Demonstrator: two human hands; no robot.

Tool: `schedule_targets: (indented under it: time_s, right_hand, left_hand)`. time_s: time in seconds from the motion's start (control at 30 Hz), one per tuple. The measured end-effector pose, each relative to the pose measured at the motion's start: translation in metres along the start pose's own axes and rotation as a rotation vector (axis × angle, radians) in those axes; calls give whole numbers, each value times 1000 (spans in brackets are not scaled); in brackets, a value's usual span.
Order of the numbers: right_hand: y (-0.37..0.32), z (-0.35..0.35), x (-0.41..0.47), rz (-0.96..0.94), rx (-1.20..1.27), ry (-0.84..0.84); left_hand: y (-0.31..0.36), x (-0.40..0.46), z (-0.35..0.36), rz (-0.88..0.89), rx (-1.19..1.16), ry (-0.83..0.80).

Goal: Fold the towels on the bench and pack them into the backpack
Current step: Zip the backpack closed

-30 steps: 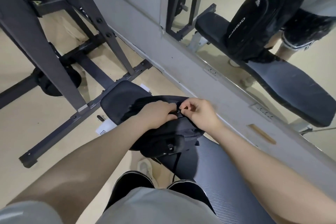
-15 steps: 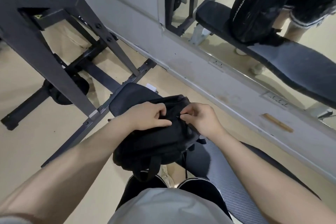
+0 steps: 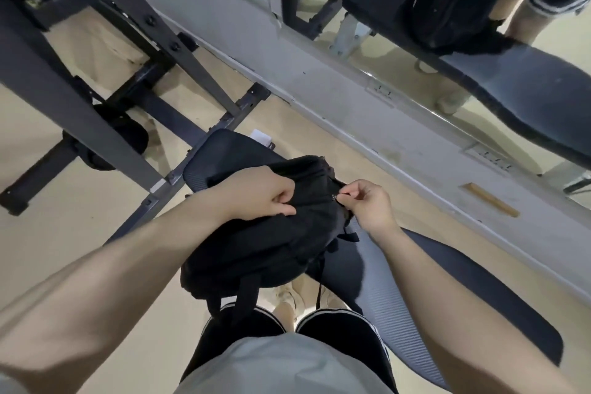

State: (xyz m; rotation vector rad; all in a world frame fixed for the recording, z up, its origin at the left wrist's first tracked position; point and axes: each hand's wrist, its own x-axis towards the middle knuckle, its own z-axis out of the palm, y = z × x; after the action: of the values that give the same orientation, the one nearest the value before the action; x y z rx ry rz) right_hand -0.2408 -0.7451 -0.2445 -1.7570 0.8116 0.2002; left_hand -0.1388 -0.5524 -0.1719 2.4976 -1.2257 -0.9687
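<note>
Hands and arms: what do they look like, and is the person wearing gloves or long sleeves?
No gloves and no long sleeves. The left hand and right hand are bare, with no rings, watch or bands showing. Both forearms are bare too. A light grey short sleeve peeks in at the left arm's top, matching the grey shirt.

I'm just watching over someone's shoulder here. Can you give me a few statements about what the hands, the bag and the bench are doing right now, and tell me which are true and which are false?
1. The left hand grips the top of the black backpack. True.
2. The right hand rests flat on the bench. False: it pinches something small at the backpack's top, probably a zipper pull.
3. The backpack stands on the bench. True.
4. Unfolded towels lie spread on the bench. False: no towel is in view.
5. A mirror reflects the backpack. True.
</note>
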Motion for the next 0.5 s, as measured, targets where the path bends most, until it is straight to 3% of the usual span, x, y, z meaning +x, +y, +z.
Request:
schedule_targets:
  time_s: [0.13, 0.33, 0.5]
  right_hand:
    - [8, 6, 19, -21, -142, -65]
    - [35, 1, 41, 85, -500, 88]
    - [32, 13, 44, 85, -512, 81]
  left_hand:
    - [6, -7, 1, -50, -25, -32]
    - [1, -19, 12, -139, -209, -21]
    - [-1, -23, 12, -130, -254, 21]
